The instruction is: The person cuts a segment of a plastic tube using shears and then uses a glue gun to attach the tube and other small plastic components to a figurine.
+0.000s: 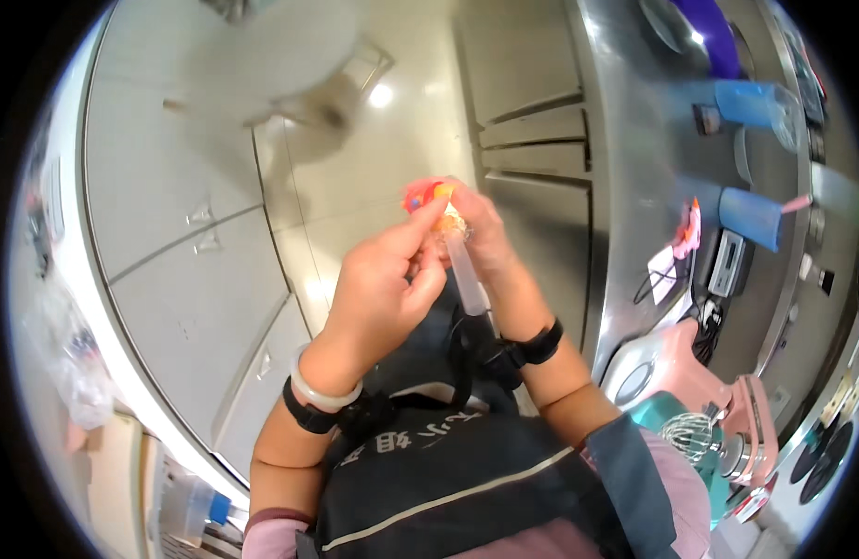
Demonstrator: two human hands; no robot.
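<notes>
Both hands meet in front of my body, above the floor. My left hand (388, 270) is closed, its thumb and fingertips pinched at a small crinkled wrapper (451, 222) coloured orange, yellow and red. From the other side my right hand (484, 228) curls around the same wrapper. A translucent whitish tube-like piece (464, 275) points down from between the hands toward my apron (429, 466). Whether the tube is joined to the wrapper is hidden by my fingers.
A steel counter (625, 205) runs along the right, with blue containers (751, 219), a small scale-like device (728, 264), an orange-pink packet (688, 228) and a pink stand mixer (700, 373) with a whisk (690, 436). White drawers (183, 177) line the left.
</notes>
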